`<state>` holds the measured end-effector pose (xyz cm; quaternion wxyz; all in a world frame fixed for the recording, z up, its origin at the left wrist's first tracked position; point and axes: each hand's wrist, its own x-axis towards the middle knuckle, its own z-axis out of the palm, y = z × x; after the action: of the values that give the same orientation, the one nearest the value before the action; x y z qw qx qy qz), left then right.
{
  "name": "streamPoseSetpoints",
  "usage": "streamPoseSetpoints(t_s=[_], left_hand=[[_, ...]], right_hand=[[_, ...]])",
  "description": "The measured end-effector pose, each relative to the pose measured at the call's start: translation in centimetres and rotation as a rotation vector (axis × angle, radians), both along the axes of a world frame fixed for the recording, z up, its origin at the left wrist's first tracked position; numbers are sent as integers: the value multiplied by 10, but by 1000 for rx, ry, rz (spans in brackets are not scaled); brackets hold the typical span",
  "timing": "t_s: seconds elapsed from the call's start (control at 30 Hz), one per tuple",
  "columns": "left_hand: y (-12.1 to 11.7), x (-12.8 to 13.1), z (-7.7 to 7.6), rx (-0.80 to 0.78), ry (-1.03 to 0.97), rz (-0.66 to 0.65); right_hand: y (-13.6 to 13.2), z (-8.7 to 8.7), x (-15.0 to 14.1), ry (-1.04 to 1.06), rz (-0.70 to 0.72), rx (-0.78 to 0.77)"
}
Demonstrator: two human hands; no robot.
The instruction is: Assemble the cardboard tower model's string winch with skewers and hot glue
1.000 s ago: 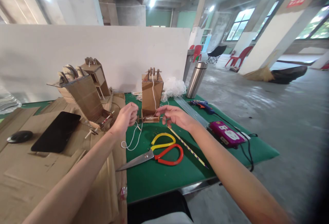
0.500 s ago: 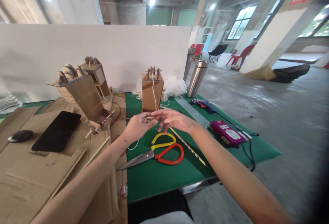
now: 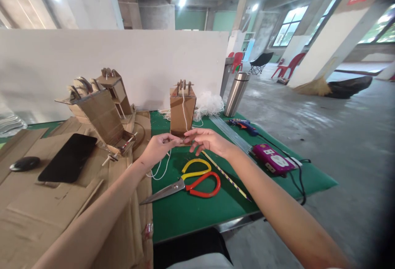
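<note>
Near the far edge of the green table, a bit left of its middle, stands an upright cardboard tower with small disc pulleys at its top, and a white cord runs from them down its front face to the fingers. The left hand comes in with thumb and fingertips drawn narrowly together just in front of the tower's base; whether they close on the cord is too small to tell. The right hand has its fingers loosely curved, their tips meeting those of the left hand where the cord arrives, and I cannot tell whether it grips anything. Below the left hand, a slack cord loop lies on the green surface. The tower looks light and hollow, its walls stiff enough to stand but likely to crease under a hard squeeze, so it would be best steadied low, by both side walls, clear of the pulleys, which look fragile. The cord seems soft, limp and nearly weightless; it should suit a fingertip pinch close to its end, and a sharp tug might tip the tower. Nearer, scissors with yellow and red handles lie beside a patterned pencil.
</note>
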<state>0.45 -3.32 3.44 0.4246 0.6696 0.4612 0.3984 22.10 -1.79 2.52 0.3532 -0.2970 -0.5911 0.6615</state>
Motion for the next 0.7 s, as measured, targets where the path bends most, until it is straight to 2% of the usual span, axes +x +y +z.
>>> streamPoseSetpoints(t_s=[0.13, 0.33, 0.43, 0.57, 0.7], left_hand=[[5, -5, -4, -7, -52, 18], [18, -15, -15, 10, -122, 129], [23, -20, -18, 27, -139, 196], [22, -20, -13, -6, -228, 247], [18, -18, -9, -62, -386, 211]], right_hand=[[3, -3, -3, 10, -203, -5], [13, -10, -1, 69, -488, 4], [15, -10, 1, 140, -553, 16], [16, -9, 2, 206, -613, 10], [16, -9, 2, 225, -682, -1]])
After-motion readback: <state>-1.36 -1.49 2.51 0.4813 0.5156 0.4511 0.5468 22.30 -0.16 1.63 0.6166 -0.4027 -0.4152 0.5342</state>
